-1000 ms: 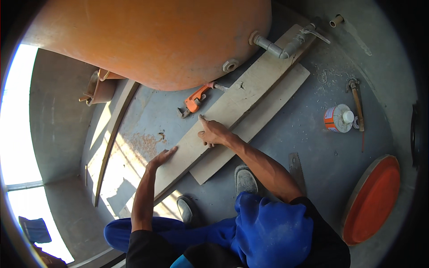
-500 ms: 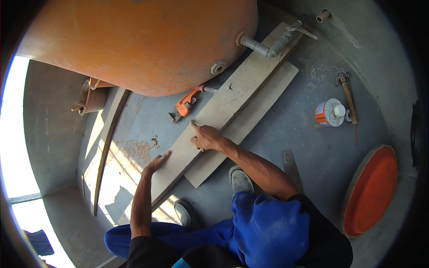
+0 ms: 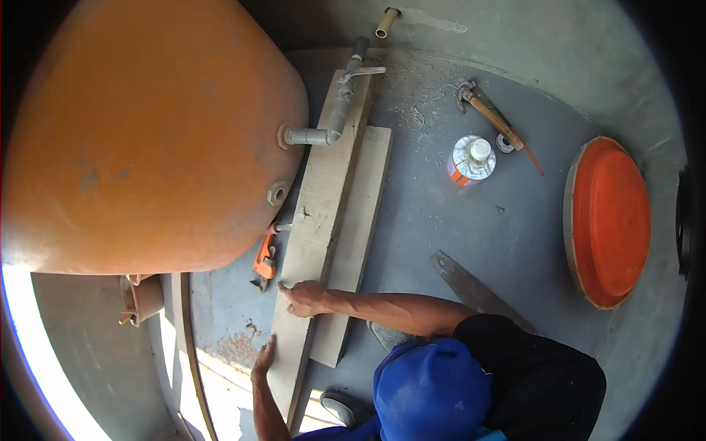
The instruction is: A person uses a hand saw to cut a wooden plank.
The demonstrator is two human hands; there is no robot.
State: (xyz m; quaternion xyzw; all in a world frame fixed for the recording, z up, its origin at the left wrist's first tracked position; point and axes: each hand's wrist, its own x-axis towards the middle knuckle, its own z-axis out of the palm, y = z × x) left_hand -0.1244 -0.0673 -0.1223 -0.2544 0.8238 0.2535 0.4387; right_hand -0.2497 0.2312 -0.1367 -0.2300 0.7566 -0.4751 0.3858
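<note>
A long pale plank [image 3: 319, 192] lies over a second, shorter plank [image 3: 360, 213], angled away from me. My right hand [image 3: 305, 298] rests across the upper plank's top, fingers curled and one digit reaching its left edge. Whether something small sits in those fingers is hidden. Nearer me, my left hand [image 3: 265, 359] touches the same plank's left edge, with its visible fingers stretched along the side; part of the hand is out of sight. An orange pipe wrench [image 3: 265, 259] lies on the floor just left of the plank.
A large orange tank [image 3: 154, 140] fills the left, its grey valve pipe [image 3: 340, 117] crossing over the plank's far end. To the right are a white-and-orange can [image 3: 472, 163], a claw hammer [image 3: 491, 117], a handsaw [image 3: 474, 285] and an orange round lid [image 3: 614, 224].
My view has turned, so the planks now run more upright in the picture and the tank sits further left. Both hands stay at about the same places on the upper plank.
</note>
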